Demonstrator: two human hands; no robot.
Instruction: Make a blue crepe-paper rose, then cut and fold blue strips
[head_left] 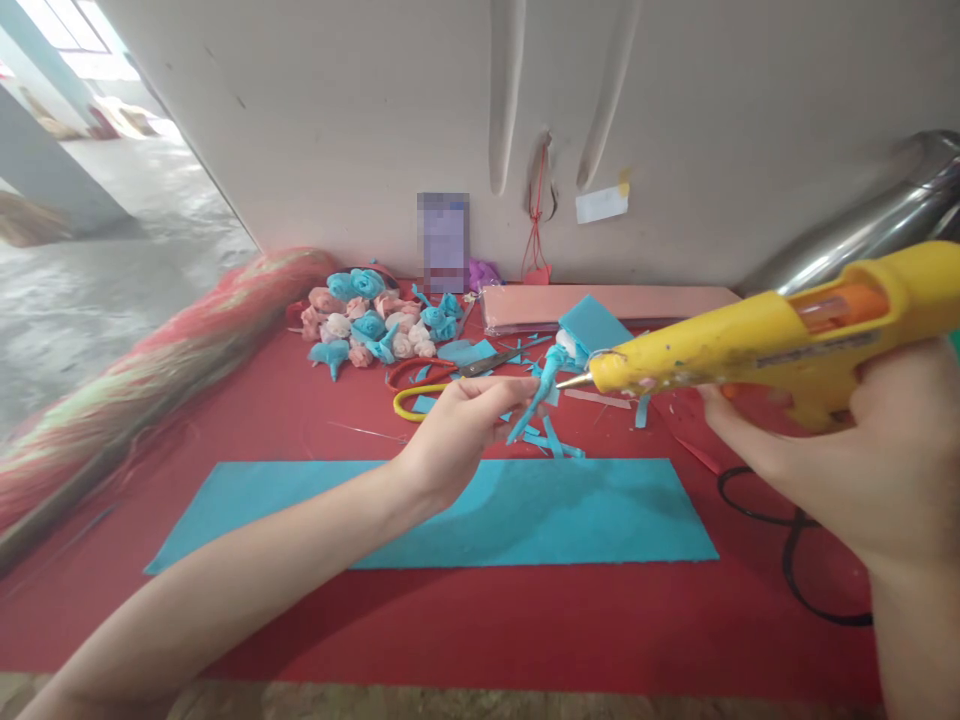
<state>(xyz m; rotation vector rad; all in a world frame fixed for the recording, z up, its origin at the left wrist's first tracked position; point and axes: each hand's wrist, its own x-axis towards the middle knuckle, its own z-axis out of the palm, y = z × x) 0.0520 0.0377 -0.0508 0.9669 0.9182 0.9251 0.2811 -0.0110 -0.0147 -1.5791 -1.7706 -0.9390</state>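
Observation:
My left hand (469, 425) pinches a twisted blue paper flower (545, 390) by its lower part, closed fingers around it. My right hand (840, 460) is wrapped round a yellow hot glue gun (720, 345), whose metal tip points left and appears to touch or nearly touch the flower. A glue stick shows orange and clear in the gun's open side. Below both hands lies a long blue paper strip (585, 515), flat on the red table covering (465, 630). Behind my left hand rest scissors (409, 402) with red and yellow handles, partly hidden.
Finished pink, white and blue paper roses (367, 325) are heaped at the back left. A pink paper stack (607, 305), a folded blue piece (596, 325) and blue scraps (555, 440) lie behind. A black cord (795, 590) loops at right. A phone (444, 240) leans against the wall.

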